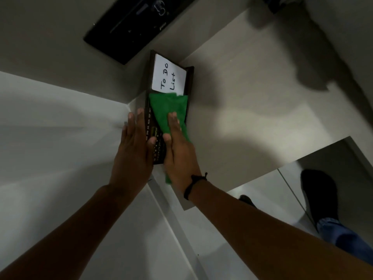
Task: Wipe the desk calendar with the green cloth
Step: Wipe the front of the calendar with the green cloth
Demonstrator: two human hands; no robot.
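The dark wooden desk calendar [150,126] stands on the pale desk against the wall corner, with month names along its left edge and a white "To Do List" pad [168,74] at its far end. A green cloth [168,107] lies flat over its middle. My right hand [177,150] presses flat on the cloth, fingers stretched forward, a black band on the wrist. My left hand [133,146] rests against the calendar's left side, thumb on its face, fingers straight along the wall side.
A black wall-mounted screen [129,27] hangs at the top left. The desk top [252,110] spreads to the right, its edge dropping to the floor at lower right, where a dark shoe [319,195] and a blue trouser leg show. A white wall lies to the left.
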